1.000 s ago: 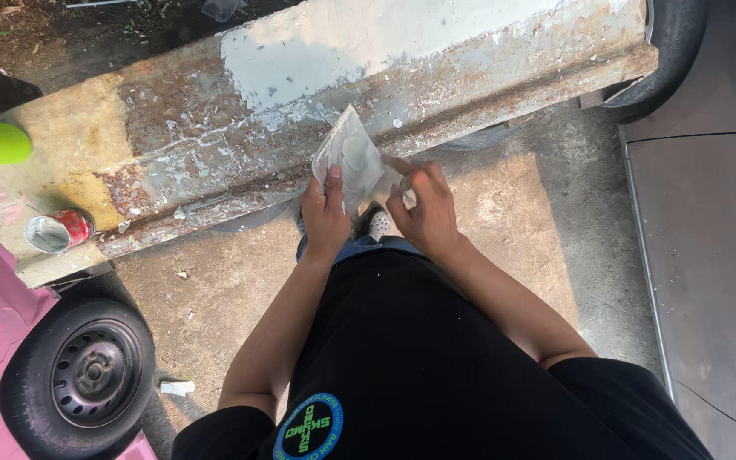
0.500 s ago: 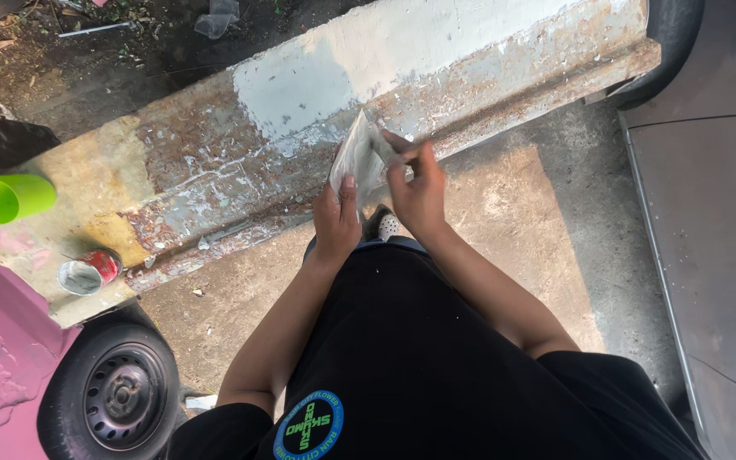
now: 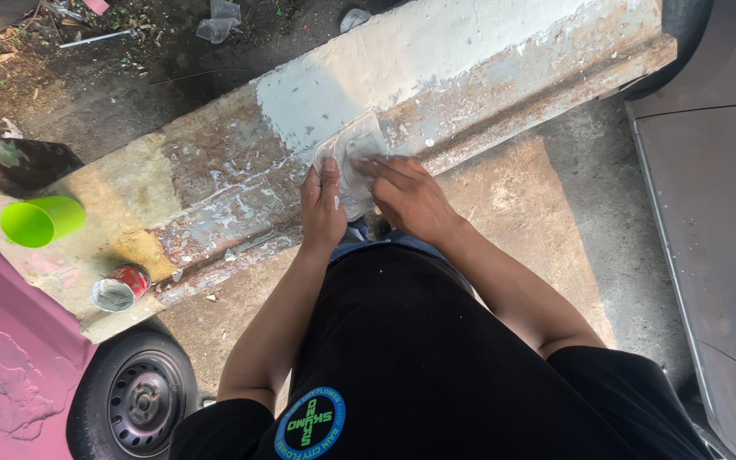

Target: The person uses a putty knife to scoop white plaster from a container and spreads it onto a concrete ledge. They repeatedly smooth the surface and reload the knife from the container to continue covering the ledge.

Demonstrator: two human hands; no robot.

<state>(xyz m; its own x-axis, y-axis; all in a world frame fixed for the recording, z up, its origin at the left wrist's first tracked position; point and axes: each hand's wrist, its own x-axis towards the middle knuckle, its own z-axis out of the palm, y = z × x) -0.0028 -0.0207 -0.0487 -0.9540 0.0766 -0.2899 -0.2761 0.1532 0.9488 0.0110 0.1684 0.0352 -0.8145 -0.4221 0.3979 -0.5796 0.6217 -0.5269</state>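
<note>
A pale, smeared flat sheet (image 3: 353, 153), like a filler-mixing board, lies between both hands over a long rusty and grey-patched body panel (image 3: 470, 68). My left hand (image 3: 321, 209) grips the sheet's lower left edge with the thumb on top. My right hand (image 3: 406, 194) reaches across it, fingers stretched out and pressed on the sheet's surface. Whether the right hand holds a small tool is hidden by the fingers.
A lime green cup (image 3: 40, 220) and a small open can (image 3: 118, 290) sit on the panel's left end. A pink car with a black wheel (image 3: 134, 396) stands at the lower left, a grey car body (image 3: 717, 221) at the right. Litter lies on dirt beyond.
The sheet has gone from tilted and raised to lying flatter near the panel. My right hand moved from its edge onto its face. The view shifted right and closer.
</note>
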